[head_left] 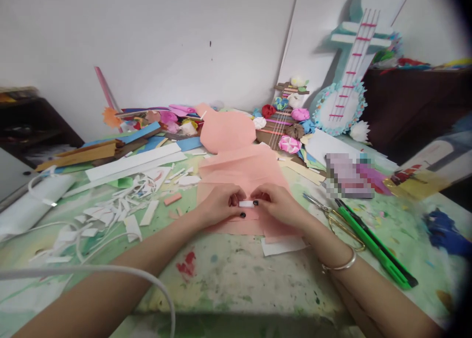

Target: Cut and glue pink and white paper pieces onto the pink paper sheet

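My left hand (220, 205) and my right hand (280, 205) meet at the middle of the table, fingers curled. Between their fingertips they pinch a small white strip (247, 204), held flat just above a sheet of pink paper (243, 171). The pink paper lies creased under both hands, and a white scrap (282, 247) pokes out from under its near edge. A silver bangle (341, 265) circles my right wrist.
Scissors (328, 215) and a green utility knife (372, 242) lie right of my hands. White paper scraps (114, 212) litter the left side, with a white cable (92, 269) near me. Coloured paper strips (121, 146), paper flowers (289, 144) and a paper guitar (344, 97) stand at the back.
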{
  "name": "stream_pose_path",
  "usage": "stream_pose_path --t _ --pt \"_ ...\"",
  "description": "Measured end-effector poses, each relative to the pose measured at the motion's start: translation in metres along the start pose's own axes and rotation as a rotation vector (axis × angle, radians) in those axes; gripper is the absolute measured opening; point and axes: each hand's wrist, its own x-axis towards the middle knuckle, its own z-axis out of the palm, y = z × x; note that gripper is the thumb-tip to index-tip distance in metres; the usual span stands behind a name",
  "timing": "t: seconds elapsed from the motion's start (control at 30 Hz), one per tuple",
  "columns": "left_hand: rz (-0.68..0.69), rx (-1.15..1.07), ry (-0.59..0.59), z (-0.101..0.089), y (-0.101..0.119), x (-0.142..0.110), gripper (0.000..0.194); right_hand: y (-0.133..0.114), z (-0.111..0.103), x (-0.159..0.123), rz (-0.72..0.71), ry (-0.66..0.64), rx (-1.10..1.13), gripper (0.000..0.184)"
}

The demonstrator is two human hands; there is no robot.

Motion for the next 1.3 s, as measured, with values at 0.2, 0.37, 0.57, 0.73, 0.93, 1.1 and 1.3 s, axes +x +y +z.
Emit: stream_pose_path --t 0.2,0.37,0.57,0.73,0.93,1.1,1.3 --pt "-0.007 -0.088 -0.011 -0.002 0.001 0.002 0.019 -0.007 0.0 0.0 -0.006 -0.038 -0.009 0.019" --pt "0.055 0.017 0.013 -0.001 0.004 0.0 0.017 -0.01 0.001 -0.001 -0.047 -0.015 0.022 0.021" --pt "0.178 0.25 0.054 -0.002 0.006 0.001 0.014 -0.004 0.006 0.001 -0.076 0.01 0.061 0.014" --pt "0.085 0.237 -0.039 -0.006 0.007 0.001 0.038 -0.002 0.004 0.0 -0.053 0.009 0.132 0.011" --pt "-0.029 -0.041 -0.123 -0.014 -0.001 -0.001 0.043 -0.004 0.003 0.0 -0.004 0.007 0.304 0.003" --pt "-0.043 -0.295 -0.073 -0.014 -0.002 0.0 0.035 -0.01 0.003 0.0 0.025 -0.012 0.554 0.017" --pt "-0.057 -0.699 0.047 -0.014 0.009 -0.001 0.044 -0.014 -0.002 0.0 0.064 0.041 0.782 0.02"
